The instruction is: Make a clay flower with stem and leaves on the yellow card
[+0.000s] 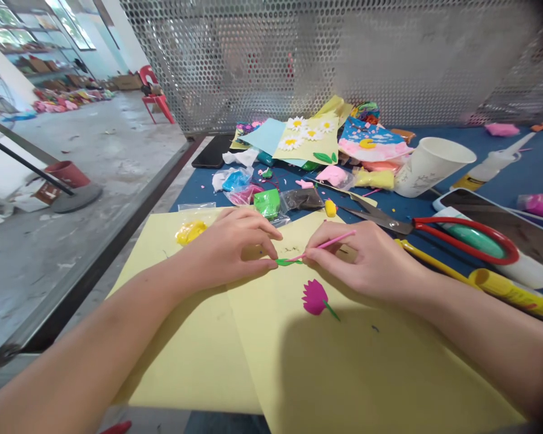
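Observation:
My right hand [350, 253] is closed in a pinch on a thin pink stick [337, 239], its tip over a small green clay leaf [288, 262] on the yellow paper [253, 337]. My left hand [235, 244] rests on the paper left of the leaf, fingers apart, thumb tip touching or almost touching the leaf's left end. Below the leaf lies a magenta clay flower [314, 297] with a green stem [332, 311]. Yellow clay [190, 231] sits in clear plastic behind my left wrist.
Behind the paper are green clay [266, 204], scissors with red handles [468, 238], a white paper cup [429, 167], a daisy card [308, 137] and a dark phone [212, 151]. A yellow marker [516, 293] lies right. A perforated metal panel [326, 66] stands at the back.

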